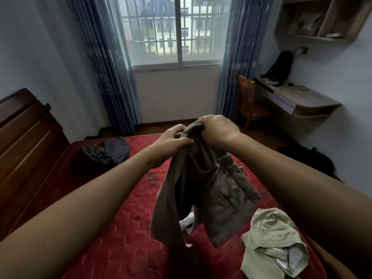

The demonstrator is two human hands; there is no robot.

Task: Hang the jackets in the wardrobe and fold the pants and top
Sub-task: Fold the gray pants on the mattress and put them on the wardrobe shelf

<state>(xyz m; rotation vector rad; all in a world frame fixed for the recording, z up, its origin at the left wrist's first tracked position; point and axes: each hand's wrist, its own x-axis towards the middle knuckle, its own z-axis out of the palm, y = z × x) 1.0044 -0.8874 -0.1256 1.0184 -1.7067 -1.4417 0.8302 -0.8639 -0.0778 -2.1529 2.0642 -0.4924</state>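
In the middle of the frame, the left hand [174,139] and right hand [216,128] both grip the top edge of a soft, floppy brown cloth jacket [203,190], which hangs limp above the red quilted bed [124,228] and looks light.

A home bedroom: red mattress [120,238], wooden headboard [26,141], curtained window [177,31], wall desk [298,97]

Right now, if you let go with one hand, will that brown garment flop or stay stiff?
Probably flop: the brown garment sags in loose folds below the left hand and right hand. It is likely light, since a grip at its top edge alone carries it.
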